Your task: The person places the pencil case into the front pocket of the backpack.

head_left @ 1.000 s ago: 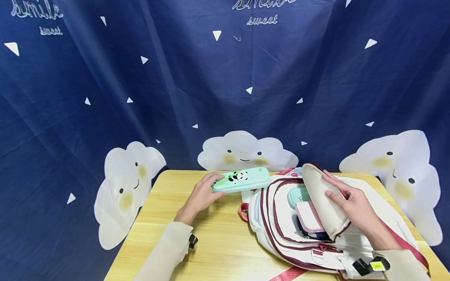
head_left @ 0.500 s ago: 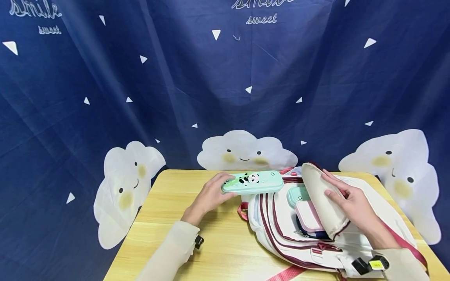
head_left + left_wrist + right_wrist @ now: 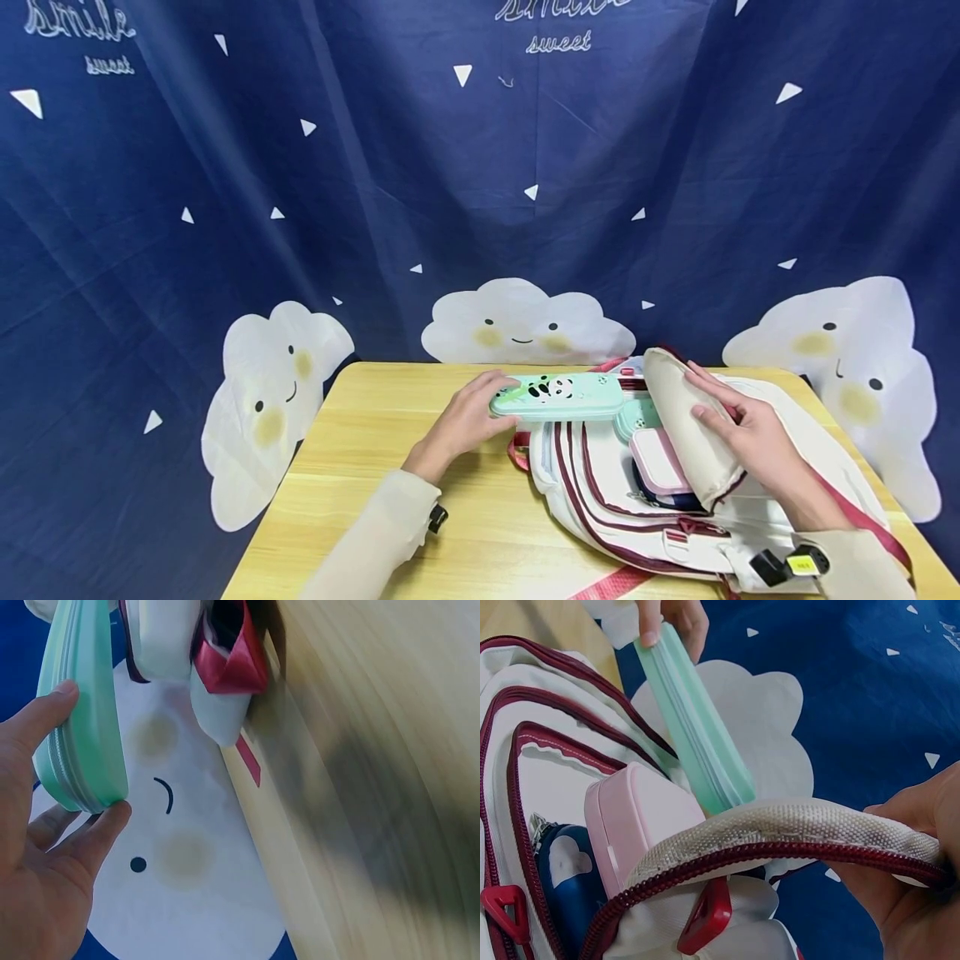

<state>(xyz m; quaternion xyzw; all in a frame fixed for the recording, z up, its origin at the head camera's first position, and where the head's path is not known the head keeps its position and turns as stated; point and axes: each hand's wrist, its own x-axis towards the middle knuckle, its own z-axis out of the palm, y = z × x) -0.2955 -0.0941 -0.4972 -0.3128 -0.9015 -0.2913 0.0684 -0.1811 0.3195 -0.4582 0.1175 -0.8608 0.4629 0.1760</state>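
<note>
A mint-green zippered pencil case (image 3: 558, 397) with a panda print is pinched at its left end by my left hand (image 3: 468, 417). Its far end hangs over the top of a white backpack (image 3: 555, 467) with dark red zips. My right hand (image 3: 750, 429) grips the edge of the backpack's front flap (image 3: 693, 425) and holds it back. Inside the opened pocket sit a pink box (image 3: 660, 462), a small mint case (image 3: 633, 417) and a navy pouch (image 3: 678, 502). In the right wrist view the pencil case (image 3: 697, 727) slants down behind the flap's edge.
The backpack lies on a wooden table (image 3: 360, 467), at its right side. A red strap (image 3: 615, 583) trails toward the front, and a red loop (image 3: 517, 450) sticks out at left. Behind the table hangs a blue curtain (image 3: 420, 167) with white clouds.
My left hand has carried the pencil case to the right and slightly down, from beside the backpack to over its pocket. The right hand stays on the flap.
</note>
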